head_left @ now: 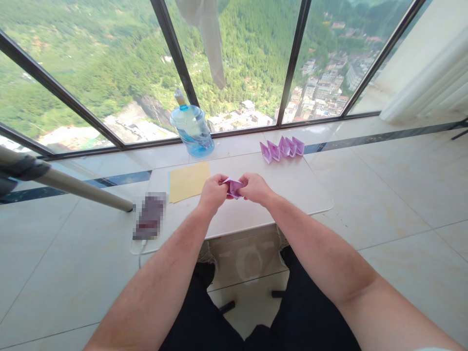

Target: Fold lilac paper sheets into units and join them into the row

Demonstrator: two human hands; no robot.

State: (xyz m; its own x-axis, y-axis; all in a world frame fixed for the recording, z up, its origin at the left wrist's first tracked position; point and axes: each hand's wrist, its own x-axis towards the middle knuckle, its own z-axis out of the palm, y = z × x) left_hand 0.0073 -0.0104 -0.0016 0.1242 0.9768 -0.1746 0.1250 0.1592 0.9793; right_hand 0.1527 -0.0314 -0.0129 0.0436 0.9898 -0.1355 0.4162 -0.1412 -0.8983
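Note:
A purple folded paper piece (pixel 235 187) is held between my two hands, above the white low table (pixel 252 217). My left hand (pixel 215 191) grips its left side, fingers closed around the edge. On the opposite side, my right hand (pixel 257 187) pinches the paper with thumb and fingers. The middle of the piece looks opened out, with pointed corners; fingertips partly hide it. Farther back at the table's right, several finished-looking purple origami pieces (pixel 282 149) stand in a row. Left of my left hand lies a stack of yellow paper sheets (pixel 188 181).
A pixelated phone-like object (pixel 149 215) with a white cable lies at the table's left end. Behind the table stands a blue water jug (pixel 192 130) by the window. A pale pole (pixel 87 189) slants in from the left. Tiled floor (pixel 395 195) extends right.

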